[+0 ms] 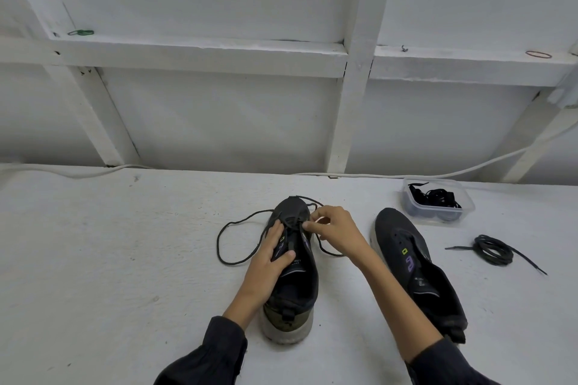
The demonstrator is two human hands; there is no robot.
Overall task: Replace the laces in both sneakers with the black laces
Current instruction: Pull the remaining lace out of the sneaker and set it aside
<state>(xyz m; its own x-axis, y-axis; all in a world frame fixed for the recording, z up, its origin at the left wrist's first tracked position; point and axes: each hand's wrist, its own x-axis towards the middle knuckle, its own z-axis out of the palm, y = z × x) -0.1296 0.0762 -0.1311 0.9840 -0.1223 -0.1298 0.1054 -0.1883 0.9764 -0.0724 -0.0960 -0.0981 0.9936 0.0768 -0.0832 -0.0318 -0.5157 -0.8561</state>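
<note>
1. Sneakers, a dark pair, stand on the counter (125,259) with toes towards the white wall (219,119). The wall fills the upper half of the view, its panels framed by upright, slanted and level battens.
2. The counter is wide, white and slightly rough, flecked with small dark marks.
3. The middle sneaker (294,284) stands with its heel towards the person. The second sneaker (406,247) stands just to its right, angled a little and apart from it.
4. Two dark sleeves (215,353) enter from the bottom edge.
5. The left hand (269,256) lies on the middle sneaker's upper, fingers straight along its side and thumb pressed on the tongue.
6. The right hand (334,231) pinches the black lace (231,225) beside the lower eyelets. This lace crosses near the toe and loops out over the counter on both sides of the shoe.
7. A clear plastic tub (468,201) sits at the back right near the wall, with spare black laces (433,197) bundled inside.
8. A coiled lace (494,250) lies right of the second sneaker, its ends trailing.
9. A pale cable (469,170) runs along the foot of the wall.
10. On the level batten lie a green rubber band (80,32) at the left and a reddish rubber band (538,54) at the right.
</note>
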